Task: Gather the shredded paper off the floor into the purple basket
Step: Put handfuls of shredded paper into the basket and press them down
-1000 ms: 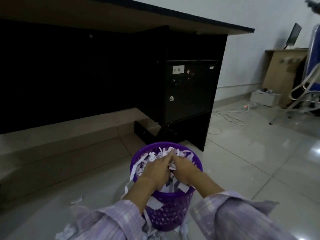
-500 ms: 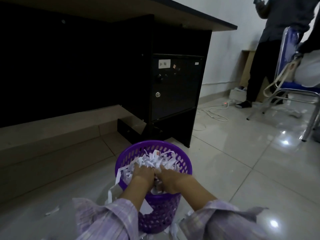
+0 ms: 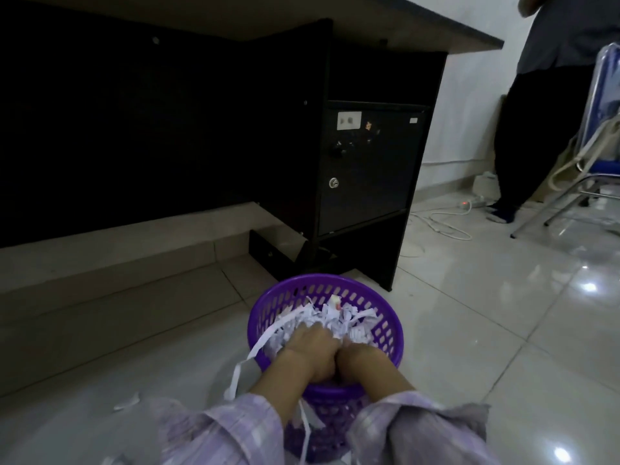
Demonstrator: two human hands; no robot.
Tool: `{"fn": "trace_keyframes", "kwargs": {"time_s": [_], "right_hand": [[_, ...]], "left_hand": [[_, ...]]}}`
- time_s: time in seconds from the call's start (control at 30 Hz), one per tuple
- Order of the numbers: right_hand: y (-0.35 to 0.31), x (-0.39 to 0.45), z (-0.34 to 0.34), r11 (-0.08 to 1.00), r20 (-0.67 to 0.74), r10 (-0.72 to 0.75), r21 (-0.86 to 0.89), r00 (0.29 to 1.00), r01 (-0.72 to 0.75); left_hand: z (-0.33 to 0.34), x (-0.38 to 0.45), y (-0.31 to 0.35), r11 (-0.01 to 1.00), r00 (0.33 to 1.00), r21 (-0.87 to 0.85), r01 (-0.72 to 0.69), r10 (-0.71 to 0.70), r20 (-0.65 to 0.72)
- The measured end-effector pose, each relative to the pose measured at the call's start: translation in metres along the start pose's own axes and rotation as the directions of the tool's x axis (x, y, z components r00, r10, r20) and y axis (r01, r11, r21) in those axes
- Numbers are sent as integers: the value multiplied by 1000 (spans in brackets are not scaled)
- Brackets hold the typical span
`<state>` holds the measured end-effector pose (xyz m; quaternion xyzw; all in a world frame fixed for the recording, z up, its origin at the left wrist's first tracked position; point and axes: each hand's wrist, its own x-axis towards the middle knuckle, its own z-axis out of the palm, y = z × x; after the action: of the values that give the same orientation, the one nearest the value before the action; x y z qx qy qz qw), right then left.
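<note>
Glossy pale floor tiles [image 3: 486,330] all around me, lamp glare bouncing off them on my right, and the purple basket [image 3: 389,330] stands on them straight ahead, just short of the black desk [image 3: 369,169]. Both my hands are down inside it: left hand [image 3: 310,347] and right hand [image 3: 360,359] side by side, touching, pressed onto the shredded paper [image 3: 322,318], which heaps against the basket's far wall. Fingertips are buried in the strips, so I cannot tell whether either hand grips any. Long strips spill over the left rim and down the near side. One loose scrap [image 3: 127,402] lies on the tiles off to my left, near my sleeve. Open floor runs right of the basket; further back there's a white cable [image 3: 446,226], a standing person [image 3: 550,105] and a blue chair [image 3: 600,135].
</note>
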<state>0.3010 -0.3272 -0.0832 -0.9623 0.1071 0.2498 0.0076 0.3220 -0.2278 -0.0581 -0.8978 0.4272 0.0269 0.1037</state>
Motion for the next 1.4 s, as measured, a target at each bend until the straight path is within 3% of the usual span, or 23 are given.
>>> {"fn": "trace_keyframes", "kwargs": {"time_s": [0.2, 0.33, 0.5, 0.63, 0.77, 0.87, 0.97, 1.07, 1.13, 1.27, 1.4], "right_hand": [[7, -34, -23, 991, -228, -55, -132, 972, 25], [11, -58, -37, 1000, -310, -6, -30, 951, -3], [11, -90, -37, 996, -335, -25, 69, 942, 51], [9, -111, -32, 982, -469, -75, 120, 880, 148], [7, -126, -19, 944, -676, -140, 130, 724, 304], [-2, -130, -4, 929, -623, -168, 160, 764, 335], [-11, -128, 12, 950, -592, -164, 122, 789, 289], [-16, -128, 23, 946, -680, -123, 141, 723, 294], [-16, -128, 23, 917, -731, -80, 212, 678, 337], [-5, -127, -5, 736, -716, 32, 489, 698, 468], [3, -126, -42, 547, -728, 169, 630, 665, 551]], "left_hand": [[-16, -39, -14, 989, 944, -110, 98, -128, -304], [-22, -64, -29, 928, 836, -308, 211, -334, -435], [-12, -101, -31, 819, 731, -481, 312, -531, -429], [0, -123, -21, 822, 734, -474, 316, -528, -427], [6, -136, -1, 812, 728, -505, 293, -532, -433], [10, -146, 15, 820, 743, -471, 325, -530, -410], [14, -152, 24, 873, 803, -369, 319, -455, -384], [13, -158, 29, 922, 874, -245, 299, -367, -318], [11, -159, 25, 931, 884, -196, 307, -356, -304], [3, -153, 13, 869, 842, -385, 309, -438, -313], [-13, -142, 3, 714, 839, -673, 193, -475, -264]]}}
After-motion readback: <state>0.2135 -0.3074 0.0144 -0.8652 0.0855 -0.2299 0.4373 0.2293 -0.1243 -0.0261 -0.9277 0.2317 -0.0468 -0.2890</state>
